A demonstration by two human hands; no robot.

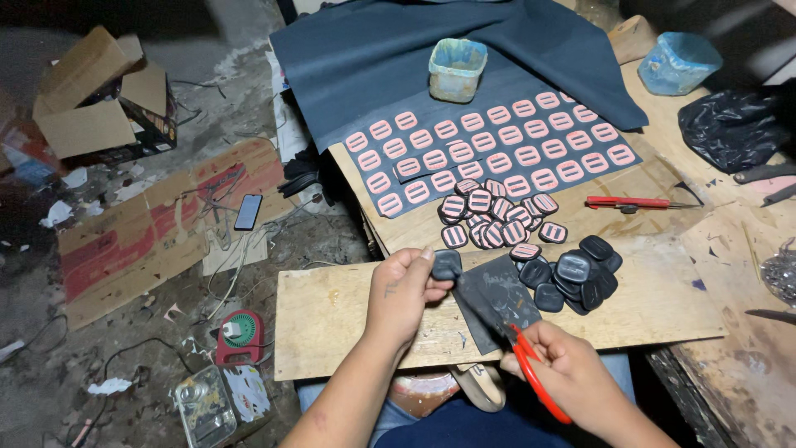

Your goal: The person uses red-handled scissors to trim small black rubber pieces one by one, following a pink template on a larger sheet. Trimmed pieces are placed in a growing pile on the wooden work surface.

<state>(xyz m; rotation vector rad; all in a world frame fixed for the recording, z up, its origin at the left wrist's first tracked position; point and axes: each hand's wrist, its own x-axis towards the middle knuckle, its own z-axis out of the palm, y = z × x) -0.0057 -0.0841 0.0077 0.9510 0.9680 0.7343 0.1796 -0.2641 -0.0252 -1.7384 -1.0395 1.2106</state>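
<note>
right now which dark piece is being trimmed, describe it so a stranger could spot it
Start at the plywood board across the person's lap. At its near edge, the left hand pinches a dark rounded piece joined to a dark fabric scrap. Unlike the loose dark pile to the right, it is held up, with red-handled scissors cutting beside it.

Bare board (332, 319) lies open left of the left hand (402, 294). Just right of it a heap of dark pads (576, 278) blocks the way, with striped pads (493, 220) piled beyond. Further back, rows of pink pieces (497, 149) and a plastic tub (456, 69) crowd the cloth (398, 50); red pliers (630, 202) lie at the right of the worktop (655, 178).
</note>
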